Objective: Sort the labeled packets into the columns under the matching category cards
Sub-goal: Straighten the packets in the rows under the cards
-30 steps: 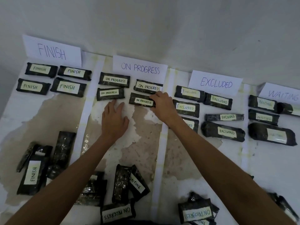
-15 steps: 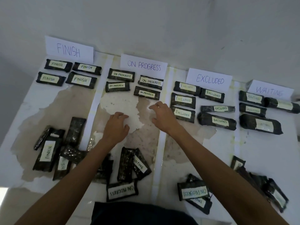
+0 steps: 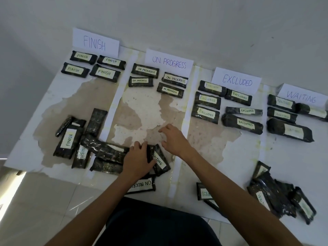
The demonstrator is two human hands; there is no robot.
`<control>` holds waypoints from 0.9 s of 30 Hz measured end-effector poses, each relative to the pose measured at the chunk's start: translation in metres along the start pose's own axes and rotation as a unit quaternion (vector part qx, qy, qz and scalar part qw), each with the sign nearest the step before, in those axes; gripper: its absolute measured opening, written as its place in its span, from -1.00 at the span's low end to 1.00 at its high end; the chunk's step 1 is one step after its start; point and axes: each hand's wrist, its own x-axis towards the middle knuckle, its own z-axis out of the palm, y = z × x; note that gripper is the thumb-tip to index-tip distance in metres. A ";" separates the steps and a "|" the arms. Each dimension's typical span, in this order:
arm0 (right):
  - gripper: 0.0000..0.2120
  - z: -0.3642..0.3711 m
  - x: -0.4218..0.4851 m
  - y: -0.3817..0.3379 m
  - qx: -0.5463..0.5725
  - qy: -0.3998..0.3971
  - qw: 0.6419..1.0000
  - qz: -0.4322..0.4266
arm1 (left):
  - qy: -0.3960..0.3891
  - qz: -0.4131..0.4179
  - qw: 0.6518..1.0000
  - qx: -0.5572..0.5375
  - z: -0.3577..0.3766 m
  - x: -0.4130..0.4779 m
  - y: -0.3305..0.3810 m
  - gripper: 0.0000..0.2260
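WAITING packet (image 3: 159, 161) lies near-centre, in the ON PROGRESS lane, so wrong column. Left hand (image 3: 137, 161) lies on the packet beside it, thumb across the label, closing on one; which, can't tell. Right hand (image 3: 173, 139) hovers just right, fingers loosely spread, empty. WAITING card (image 3: 301, 96) sits far right w/ three rows under it; bare tabletop (image 3: 284, 157) nearer offers room. Unsorted heaps crowd the near edge.

1. Centre of the frame: the bare mat (image 3: 142, 110) below the ON PROGRESS packets (image 3: 170, 90) lies open.
2. Lower left: jumbled unsorted packets (image 3: 99, 150) block passage.
3. Lower right: another packet pile (image 3: 276, 197) obstructs.
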 end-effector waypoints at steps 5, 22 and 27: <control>-0.57 0.007 -0.008 -0.006 0.059 0.002 0.998 0.006 | 0.005 -0.009 0.997 -0.080 -0.006 0.006 0.001 -0.36; -0.66 0.012 -0.029 -0.030 0.407 -0.066 0.901 0.133 | 0.012 -0.226 0.714 -0.662 -0.045 0.023 -0.010 -0.82; -0.71 0.010 -0.025 -0.036 0.389 -0.033 0.911 0.136 | 0.011 -0.222 0.735 -0.641 -0.047 0.024 -0.019 -0.83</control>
